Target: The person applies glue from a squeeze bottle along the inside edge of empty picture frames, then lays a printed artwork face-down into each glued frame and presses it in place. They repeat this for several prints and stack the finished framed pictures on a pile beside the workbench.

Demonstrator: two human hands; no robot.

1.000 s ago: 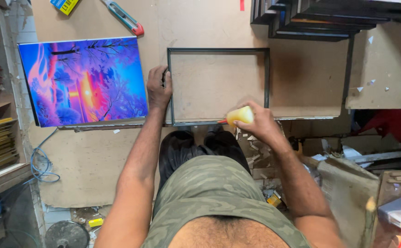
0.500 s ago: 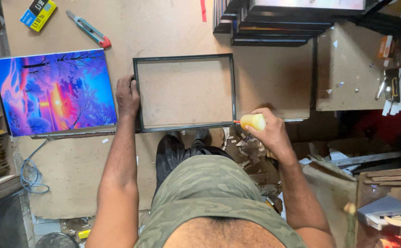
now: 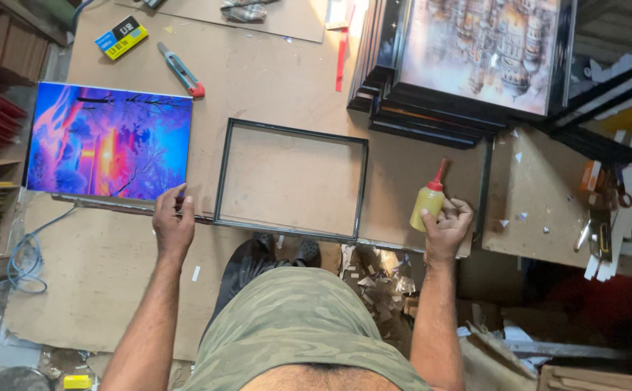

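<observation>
The yellow glue bottle [image 3: 427, 205] with its red nozzle stands upright in the right hand [image 3: 445, 226], whose fingers are closed around it, just right of the empty black frame [image 3: 291, 181] lying flat on the bench [image 3: 258, 80]. The left hand [image 3: 173, 223] rests at the frame's lower left corner, fingers curled loosely on the bench edge, gripping nothing that can be made out. Left of the frame lies a bright blue and orange picture [image 3: 108, 141]; above it sit a box cutter [image 3: 180, 69] and a small yellow and black box [image 3: 121, 38]. A stack of black frames [image 3: 432, 119] topped by a pale picture [image 3: 484, 47] crowds the upper right, close behind the bottle. Half a second ago the bottle was tipped with its nozzle at the frame's lower right corner; now it is lifted clear and upright, and the left hand has slid from the frame's left side down to the corner.
</observation>
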